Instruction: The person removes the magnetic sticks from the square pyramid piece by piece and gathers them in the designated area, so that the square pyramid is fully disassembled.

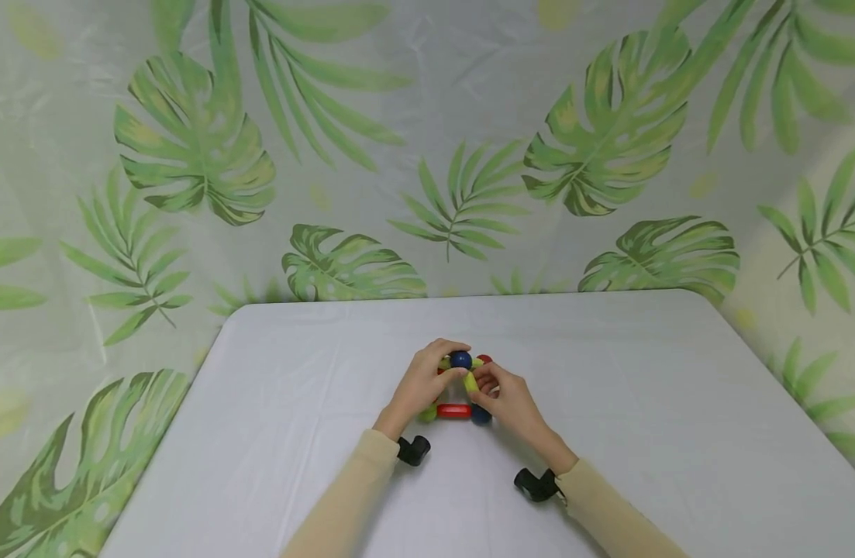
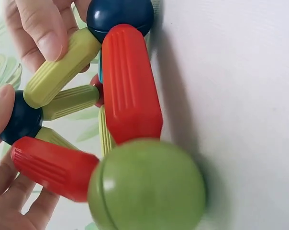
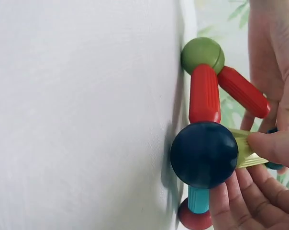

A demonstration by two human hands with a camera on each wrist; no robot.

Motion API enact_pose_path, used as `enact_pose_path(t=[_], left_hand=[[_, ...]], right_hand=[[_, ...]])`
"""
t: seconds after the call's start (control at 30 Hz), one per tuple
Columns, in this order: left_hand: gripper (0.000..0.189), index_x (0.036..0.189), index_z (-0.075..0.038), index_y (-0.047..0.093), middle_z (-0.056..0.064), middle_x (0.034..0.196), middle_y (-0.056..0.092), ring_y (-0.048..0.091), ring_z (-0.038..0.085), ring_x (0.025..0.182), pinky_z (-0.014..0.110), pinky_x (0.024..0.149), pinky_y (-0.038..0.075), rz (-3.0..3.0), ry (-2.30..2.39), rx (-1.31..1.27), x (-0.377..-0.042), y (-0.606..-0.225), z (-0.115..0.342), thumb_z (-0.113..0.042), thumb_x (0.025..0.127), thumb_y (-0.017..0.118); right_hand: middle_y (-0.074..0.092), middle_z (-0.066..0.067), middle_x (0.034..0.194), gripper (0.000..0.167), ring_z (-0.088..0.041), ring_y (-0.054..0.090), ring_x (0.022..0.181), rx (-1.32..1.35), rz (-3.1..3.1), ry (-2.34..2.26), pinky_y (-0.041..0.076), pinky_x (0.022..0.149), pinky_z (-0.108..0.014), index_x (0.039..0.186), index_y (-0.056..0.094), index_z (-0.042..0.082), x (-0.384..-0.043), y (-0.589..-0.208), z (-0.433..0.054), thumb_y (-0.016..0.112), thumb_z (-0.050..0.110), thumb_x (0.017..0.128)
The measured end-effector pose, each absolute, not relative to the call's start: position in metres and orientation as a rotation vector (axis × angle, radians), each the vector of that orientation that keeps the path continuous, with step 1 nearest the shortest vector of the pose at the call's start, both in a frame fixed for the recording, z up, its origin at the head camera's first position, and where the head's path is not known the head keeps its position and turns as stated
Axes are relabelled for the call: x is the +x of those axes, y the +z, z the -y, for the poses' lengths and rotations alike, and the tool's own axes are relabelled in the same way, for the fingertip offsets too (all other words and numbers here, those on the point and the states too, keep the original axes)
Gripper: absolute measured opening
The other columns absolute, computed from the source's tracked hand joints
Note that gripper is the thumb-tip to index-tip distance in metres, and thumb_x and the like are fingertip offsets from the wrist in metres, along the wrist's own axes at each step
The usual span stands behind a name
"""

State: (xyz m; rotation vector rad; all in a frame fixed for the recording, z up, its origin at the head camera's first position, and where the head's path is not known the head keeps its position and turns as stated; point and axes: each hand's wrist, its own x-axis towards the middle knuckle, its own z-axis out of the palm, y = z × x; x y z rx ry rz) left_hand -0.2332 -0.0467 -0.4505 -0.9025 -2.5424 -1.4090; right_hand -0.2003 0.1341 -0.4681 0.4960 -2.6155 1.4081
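Observation:
A frame of magnetic rods and balls stands on the table. My left hand point(image 1: 422, 380) holds the dark blue ball point(image 1: 461, 359) at its top between thumb and fingers. With thumb and fingers, my right hand point(image 1: 509, 399) pinches a yellow-green rod point(image 2: 63, 67) that slopes from that ball to a lower dark blue ball point(image 3: 204, 154). Along the front, a red rod point(image 1: 454, 411) links the lower blue ball to a green ball point(image 2: 147, 187). Another red rod point(image 2: 53, 165) rises from the green ball. Behind, a light blue rod point(image 3: 198, 199) meets a red ball point(image 3: 196, 218). Fingers partly hide the back.
The white table point(image 1: 294, 465) spreads around the frame, its far edge behind it. A leaf-patterned cloth point(image 1: 469, 101) hangs beyond that edge. Black wrist cameras point(image 1: 415, 450) sit on both wrists, near the cream sleeves point(image 1: 350, 496).

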Motion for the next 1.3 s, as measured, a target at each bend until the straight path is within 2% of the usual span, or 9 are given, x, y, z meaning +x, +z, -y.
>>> enact_pose_path(t=[0.17, 0.47, 0.57, 0.67, 0.73, 0.83, 0.97, 1.1, 1.3], left_hand=[[0.036, 0.124, -0.006, 0.062, 0.01, 0.119, 0.061, 0.058, 0.024, 0.109, 0.042, 0.091, 0.048, 2.505, -1.441, -0.92, -0.232, -0.451, 0.048, -0.011, 0.088, 0.067], [0.038, 0.126, -0.007, 0.061, 0.01, 0.12, 0.062, 0.06, 0.022, 0.101, 0.04, 0.084, 0.051, 2.505, -1.479, -0.906, -0.234, -0.45, 0.052, -0.014, 0.088, 0.066], [0.039, 0.128, -0.007, 0.059, 0.009, 0.122, 0.061, 0.06, 0.02, 0.1, 0.038, 0.085, 0.05, 2.528, -1.506, -0.956, -0.235, -0.45, 0.053, -0.015, 0.09, 0.064], [0.039, 0.13, -0.006, 0.057, 0.01, 0.125, 0.06, 0.059, 0.021, 0.104, 0.04, 0.088, 0.049, 2.533, -1.54, -0.987, -0.234, -0.45, 0.053, -0.013, 0.092, 0.063], [0.038, 0.13, -0.005, 0.056, 0.011, 0.127, 0.058, 0.057, 0.023, 0.108, 0.043, 0.092, 0.047, 2.537, -1.53, -0.989, -0.233, -0.45, 0.052, -0.012, 0.093, 0.062], [0.037, 0.13, -0.008, 0.056, 0.009, 0.127, 0.056, 0.053, 0.025, 0.113, 0.042, 0.095, 0.044, 2.578, -1.422, -0.943, -0.229, -0.449, 0.049, -0.012, 0.094, 0.062], [0.036, 0.128, -0.012, 0.058, 0.006, 0.12, 0.051, 0.047, 0.023, 0.109, 0.036, 0.091, 0.045, 2.642, -1.265, -0.863, -0.224, -0.447, 0.045, -0.019, 0.093, 0.063], [0.036, 0.125, -0.012, 0.06, 0.005, 0.115, 0.051, 0.048, 0.02, 0.105, 0.032, 0.087, 0.047, 2.654, -1.241, -0.845, -0.223, -0.446, 0.042, -0.024, 0.092, 0.066], [0.038, 0.126, -0.008, 0.06, 0.007, 0.119, 0.058, 0.055, 0.022, 0.111, 0.036, 0.093, 0.047, 2.567, -1.381, -0.976, -0.228, -0.444, 0.048, -0.016, 0.09, 0.066]], right_hand=[[0.062, -0.005, 0.086, 0.024, -0.016, 0.06, 0.073, 0.471, 2.619, 1.392, 0.052, 0.066, -0.025, 0.099, 0.061, -0.001, -0.195, -0.468, -0.132, 0.076, 0.002, 0.08], [0.063, -0.003, 0.088, 0.022, -0.017, 0.061, 0.078, 0.502, 2.629, 1.447, 0.053, 0.068, -0.024, 0.101, 0.061, 0.001, -0.185, -0.464, -0.135, 0.074, 0.004, 0.082], [0.064, -0.006, 0.091, 0.019, -0.02, 0.062, 0.083, 0.428, 2.582, 1.497, 0.053, 0.073, -0.03, 0.102, 0.062, 0.001, -0.191, -0.462, -0.142, 0.07, 0.001, 0.084], [0.065, -0.011, 0.101, 0.022, -0.027, 0.061, 0.094, 0.398, 2.552, 1.468, 0.051, 0.083, -0.041, 0.106, 0.062, 0.0, -0.201, -0.462, -0.149, 0.067, -0.002, 0.085], [0.064, -0.014, 0.109, 0.026, -0.031, 0.058, 0.103, 0.433, 2.585, 1.424, 0.047, 0.09, -0.048, 0.111, 0.061, 0.0, -0.207, -0.464, -0.152, 0.067, -0.002, 0.086], [0.063, -0.015, 0.115, 0.029, -0.033, 0.056, 0.11, 0.516, 2.658, 1.392, 0.043, 0.095, -0.051, 0.115, 0.06, 0.001, -0.214, -0.467, -0.155, 0.067, 0.002, 0.088], [0.065, -0.014, 0.108, 0.025, -0.031, 0.06, 0.102, 0.581, 2.652, 1.351, 0.048, 0.088, -0.048, 0.111, 0.062, 0.0, -0.218, -0.471, -0.155, 0.069, 0.004, 0.087], [0.066, -0.009, 0.098, 0.022, -0.026, 0.062, 0.091, 0.599, 2.594, 1.247, 0.052, 0.079, -0.044, 0.104, 0.064, 0.002, -0.215, -0.474, -0.153, 0.072, 0.004, 0.084], [0.062, -0.001, 0.082, 0.021, -0.017, 0.06, 0.074, 0.529, 2.605, 1.212, 0.053, 0.069, -0.034, 0.094, 0.062, 0.004, -0.202, -0.473, -0.147, 0.076, 0.003, 0.079]])
